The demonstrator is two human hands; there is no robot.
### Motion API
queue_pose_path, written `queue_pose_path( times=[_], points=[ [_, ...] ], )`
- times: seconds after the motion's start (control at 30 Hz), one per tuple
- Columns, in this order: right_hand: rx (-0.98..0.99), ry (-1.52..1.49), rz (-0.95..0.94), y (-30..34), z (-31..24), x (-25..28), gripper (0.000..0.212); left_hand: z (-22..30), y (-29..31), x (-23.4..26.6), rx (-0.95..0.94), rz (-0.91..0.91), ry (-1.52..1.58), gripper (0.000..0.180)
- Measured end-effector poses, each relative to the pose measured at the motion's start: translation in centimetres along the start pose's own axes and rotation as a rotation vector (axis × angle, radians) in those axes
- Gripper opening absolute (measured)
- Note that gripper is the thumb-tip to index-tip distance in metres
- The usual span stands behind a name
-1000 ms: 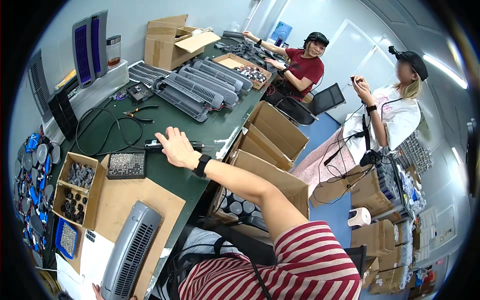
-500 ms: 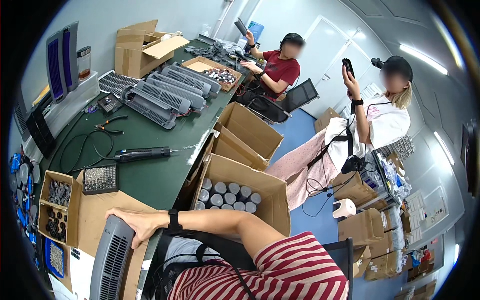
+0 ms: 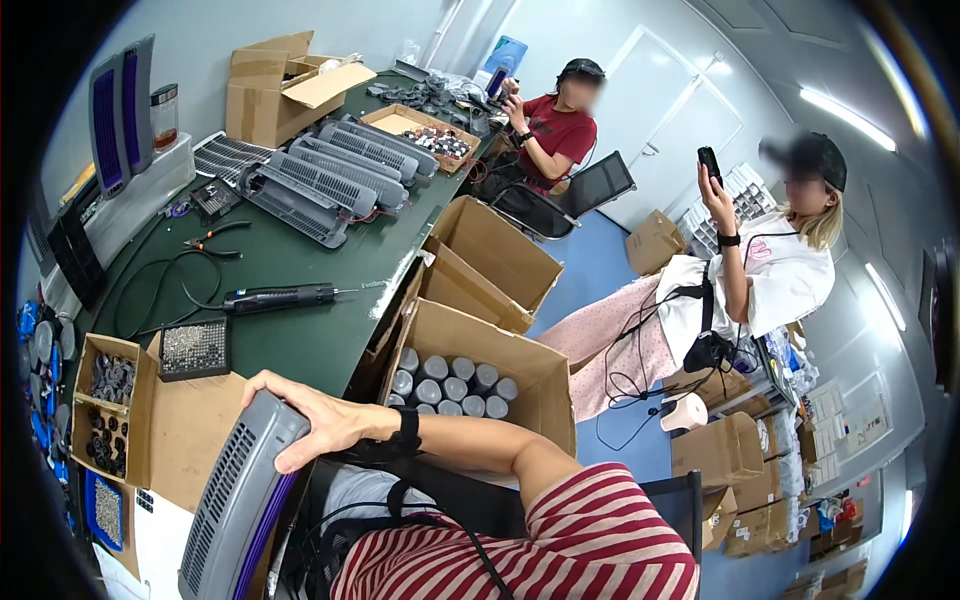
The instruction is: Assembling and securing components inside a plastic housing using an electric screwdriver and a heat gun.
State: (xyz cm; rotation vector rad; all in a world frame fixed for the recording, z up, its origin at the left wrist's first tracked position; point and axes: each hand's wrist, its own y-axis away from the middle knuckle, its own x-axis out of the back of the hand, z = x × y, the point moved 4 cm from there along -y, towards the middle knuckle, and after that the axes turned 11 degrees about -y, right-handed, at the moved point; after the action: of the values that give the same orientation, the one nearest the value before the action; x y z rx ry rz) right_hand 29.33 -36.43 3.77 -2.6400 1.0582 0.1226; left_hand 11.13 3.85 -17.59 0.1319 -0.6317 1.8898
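At the bottom left, my right hand [image 3: 315,422] grips the upper end of a grey slotted plastic housing [image 3: 228,490]. Its thumb lies on the near side and the fingers wrap over the far side. The housing stands tilted above a cardboard sheet [image 3: 200,400], its vent slots facing left and a purple strip showing along its right edge. Its lower end runs out at the frame's dark rim. My left hand is out of sight. A corded electric screwdriver [image 3: 285,298] and orange-handled pliers [image 3: 218,240] lie farther up the green bench.
A black tray of screws [image 3: 195,348], a divided parts box [image 3: 108,410] and a blue tray [image 3: 105,510] sit around the sheet. Several grey housings [image 3: 320,190] line the bench. An open carton of grey cylinders [image 3: 500,345] stands beside it. Two people [image 3: 550,135] [image 3: 785,250] are beyond.
My right hand and the housing have shifted right and up, and the housing has turned so its purple strip shows. Both people have moved the things they hold.
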Motion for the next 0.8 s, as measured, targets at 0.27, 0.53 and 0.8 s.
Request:
queue_pose_path(
  times=[0.27, 0.53, 0.8],
  points=[
    [0.122, 0.283, 0.506, 7.4, -7.7, 6.1, 0.061, 16.4, -2.2, -1.3, 0.487, -0.099, 0.168, 0.051],
    [0.420, 0.391, 1.144, 22.3, -17.5, 13.4, 0.059, 16.5, 0.3, 0.6, 0.288, -0.067, -0.717, 0.061],
    [0.071, 0.910, 1.589, 32.9, -19.1, 14.7, 0.044, 15.2, 0.3, -0.5, 0.260, -0.101, -0.856, 0.058]
  ],
)
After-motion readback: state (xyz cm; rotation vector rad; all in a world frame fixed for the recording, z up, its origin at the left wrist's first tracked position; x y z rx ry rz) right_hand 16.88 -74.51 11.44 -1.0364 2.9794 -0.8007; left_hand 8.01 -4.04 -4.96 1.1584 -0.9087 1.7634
